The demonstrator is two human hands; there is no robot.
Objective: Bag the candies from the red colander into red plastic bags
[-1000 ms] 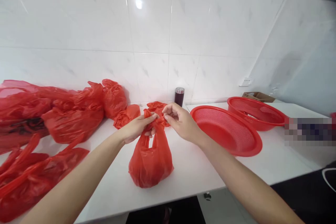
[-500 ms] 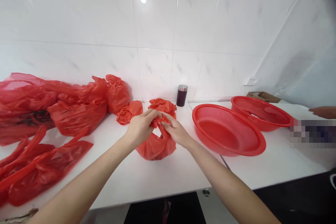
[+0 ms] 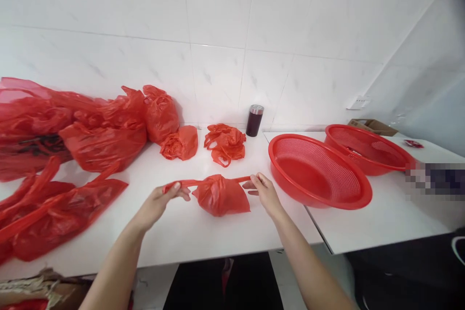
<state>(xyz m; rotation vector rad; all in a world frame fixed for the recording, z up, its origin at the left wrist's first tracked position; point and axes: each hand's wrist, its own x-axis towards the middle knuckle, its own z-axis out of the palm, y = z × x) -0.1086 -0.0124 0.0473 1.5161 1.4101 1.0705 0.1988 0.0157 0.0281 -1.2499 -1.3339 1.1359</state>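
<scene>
In front of me on the white table lies a small red plastic bag, bunched and full-looking; its contents are hidden. My left hand pinches one of its handles, pulled out to the left. The other handle stretches to the right, pinched between thumb and finger of my right hand. Both handles are drawn taut and nearly level. Just behind the bag sits a crumpled heap of red plastic bags, with a knotted red bundle to its left.
Filled red bags crowd the left side. A dark tumbler stands by the tiled wall. Two red colanders, a near one and a far one, occupy the right. A torn cardboard box is below the table at lower left.
My hands, earlier together at the bag's top, have moved apart sideways, each with a handle. The open loop over the bag has become a flat, tight line. The other person's hand at right is gone.
</scene>
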